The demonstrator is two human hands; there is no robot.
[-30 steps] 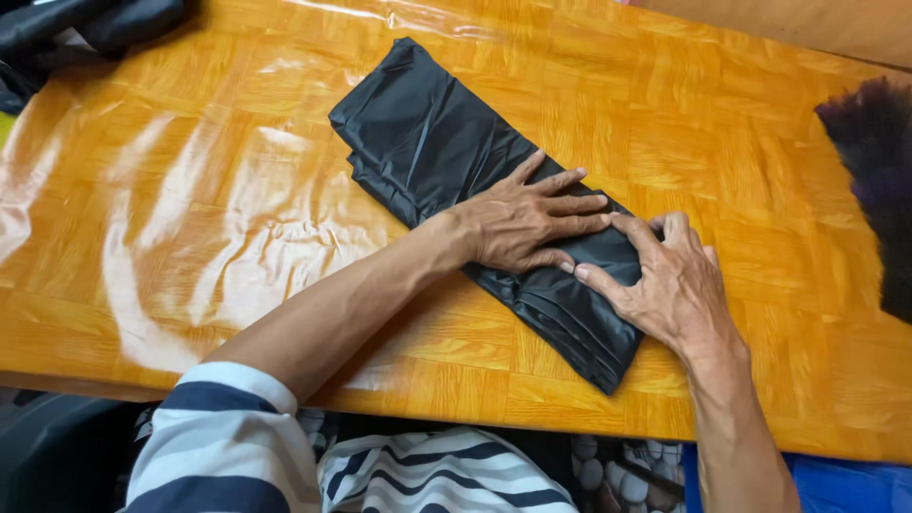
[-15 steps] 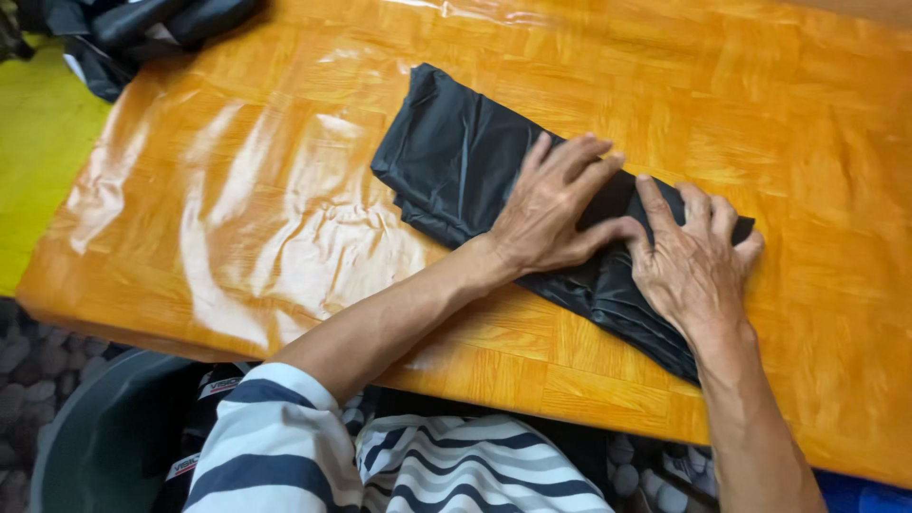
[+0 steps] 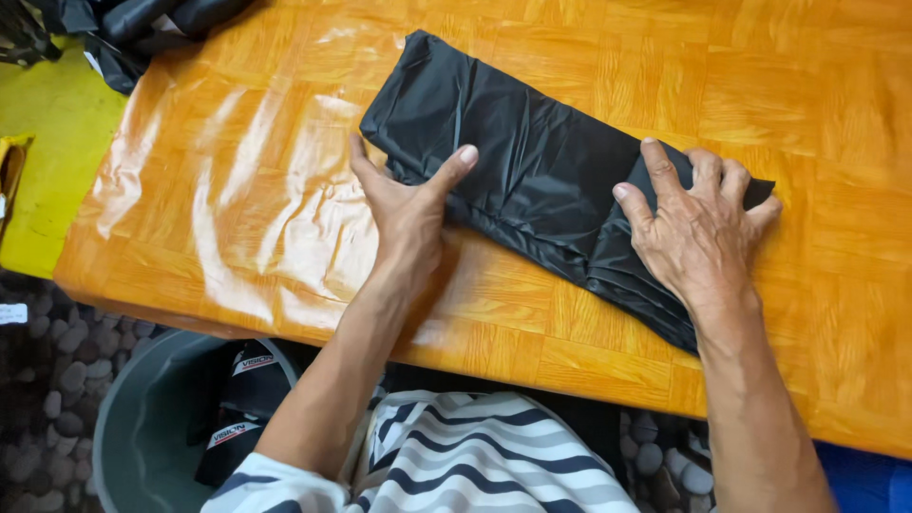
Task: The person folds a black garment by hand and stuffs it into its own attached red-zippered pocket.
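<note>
Bag: a black plastic bag (image 3: 532, 161), folded into a long flat strip, is laid slantwise across the table, from upper left to lower right, so that its whole length is borne by the top.
Left hand: the left hand (image 3: 404, 214) is set at the strip's near edge, thumb stretched over the plastic and fingers tucked along the edge, seemingly so that the fold is gripped there; nothing is lifted.
Right hand: the right hand (image 3: 698, 233) is spread flat, fingers splayed, on the lower end, seemingly so that the layers are pinned against slipping.
Table: an orange, glossy wooden table (image 3: 266, 199) is seen under the strip.
Surroundings: more dark plastic (image 3: 142, 28) is heaped at the far left corner; a grey bin (image 3: 142, 427) is placed below the near edge.
</note>
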